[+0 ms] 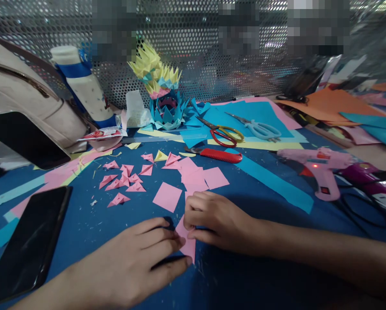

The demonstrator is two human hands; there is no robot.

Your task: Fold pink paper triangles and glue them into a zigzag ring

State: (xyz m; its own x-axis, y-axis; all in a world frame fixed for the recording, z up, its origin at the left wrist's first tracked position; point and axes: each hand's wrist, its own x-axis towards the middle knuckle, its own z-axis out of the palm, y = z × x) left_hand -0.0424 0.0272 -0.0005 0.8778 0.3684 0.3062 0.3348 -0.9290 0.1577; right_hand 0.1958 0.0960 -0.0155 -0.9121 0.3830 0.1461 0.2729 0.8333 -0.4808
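Two hands [139, 254] [220, 218] on pink paper [188, 248], lidded bottle [87, 94] beyond

No text, label, brand, number or sign can be read.

Single head-worn view from close above, forward and down over the hands [137, 258] to a perforated screen [205, 69]

We see a piece of plain pink paper [189, 249] on the blue desk [241, 277], partly covered by our left hand [137, 252] and our right hand [217, 219]. Its visible edges look straight and narrow to a sharp point at the near end; with much hidden, we cannot tell its whole outline.
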